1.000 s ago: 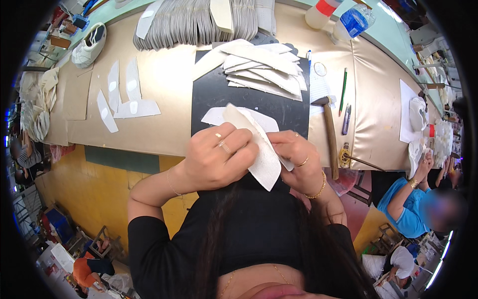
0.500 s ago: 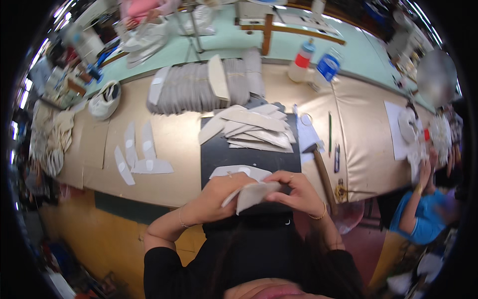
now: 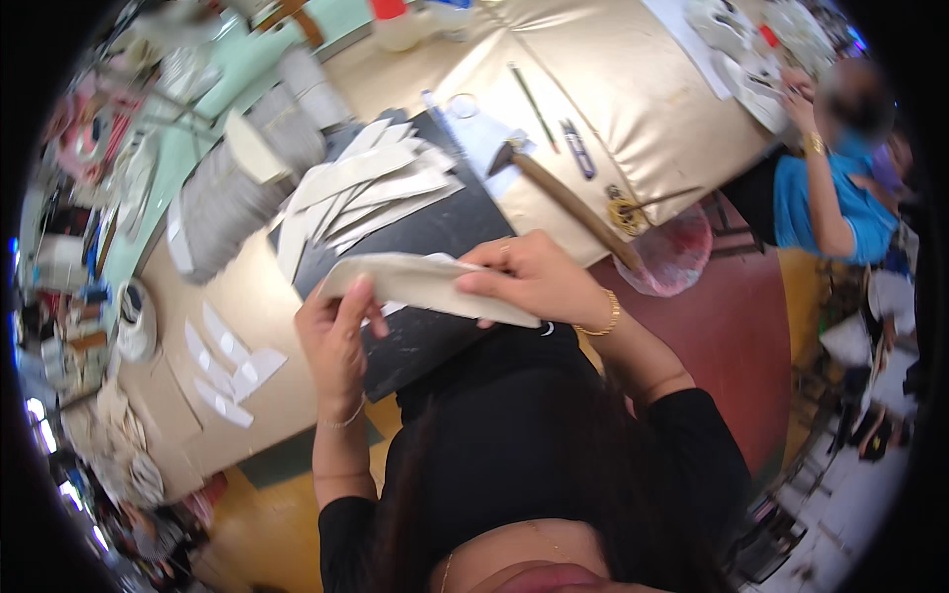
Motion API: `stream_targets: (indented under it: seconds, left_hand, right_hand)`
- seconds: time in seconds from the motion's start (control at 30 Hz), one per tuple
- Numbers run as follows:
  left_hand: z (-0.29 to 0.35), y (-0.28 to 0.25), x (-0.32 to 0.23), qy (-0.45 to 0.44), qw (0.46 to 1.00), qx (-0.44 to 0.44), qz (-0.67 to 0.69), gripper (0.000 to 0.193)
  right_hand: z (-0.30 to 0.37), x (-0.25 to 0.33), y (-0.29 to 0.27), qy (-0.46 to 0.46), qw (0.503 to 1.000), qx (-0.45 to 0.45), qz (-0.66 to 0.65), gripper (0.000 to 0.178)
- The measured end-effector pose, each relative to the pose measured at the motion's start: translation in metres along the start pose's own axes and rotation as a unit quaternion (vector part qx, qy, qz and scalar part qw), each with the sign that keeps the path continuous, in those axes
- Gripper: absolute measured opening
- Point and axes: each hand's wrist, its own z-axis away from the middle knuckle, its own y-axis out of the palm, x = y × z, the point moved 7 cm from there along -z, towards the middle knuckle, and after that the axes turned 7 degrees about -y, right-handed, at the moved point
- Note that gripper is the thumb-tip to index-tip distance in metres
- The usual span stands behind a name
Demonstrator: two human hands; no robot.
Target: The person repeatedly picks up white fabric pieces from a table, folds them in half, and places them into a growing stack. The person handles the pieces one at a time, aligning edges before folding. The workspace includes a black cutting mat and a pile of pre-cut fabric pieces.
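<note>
A cream strip [image 3: 410, 280] is held up over the near part of a black board [image 3: 457, 229], between both hands. The left hand [image 3: 334, 334] pinches its left end, thumb on the near face; the fingers behind are partly hidden. The right hand [image 3: 534, 280] has its thumb pressed flat toward the other end, fingers bent behind it. The strip covers part of the board, including most of a white piece underneath.

Just beyond lies a loose pile of cream pieces [image 3: 371, 193], taking up the board's far side. A hammer [image 3: 571, 201] slants beside the right hand, its handle reaching the table edge near a yellow coil [image 3: 623, 211]. Farther off are a green pencil [image 3: 532, 107] and paper [image 3: 479, 138]. Leftward stand a row of grey pieces [image 3: 232, 203], a white shoe [image 3: 136, 326] and flat white pieces [image 3: 229, 371]. A co-worker in blue [image 3: 813, 212] sits at right.
</note>
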Motion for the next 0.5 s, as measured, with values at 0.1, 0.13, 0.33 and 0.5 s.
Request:
stream_targets:
  seconds: [0.1,0.13,0.33,0.5]
  left_hand:
    - [-0.003,0.005,0.005,-0.012,0.998,0.01,0.063,0.019]
    - [-0.002,0.005,0.006,-0.016,0.998,0.012,0.067,0.019]
    - [-0.003,0.002,0.017,-0.026,0.997,0.0,0.066,0.016]
    - [-0.007,0.001,0.019,-0.012,0.999,-0.004,0.05,0.019]
  right_hand:
    - [0.003,-0.009,-0.003,0.038,0.996,-0.018,-0.076,0.031]
    - [0.003,-0.011,-0.003,0.037,0.995,-0.024,-0.092,0.031]
    - [0.002,-0.02,-0.007,0.037,0.994,-0.026,-0.1,0.034]
    - [-0.003,-0.015,-0.012,-0.009,0.999,-0.032,-0.017,0.032]
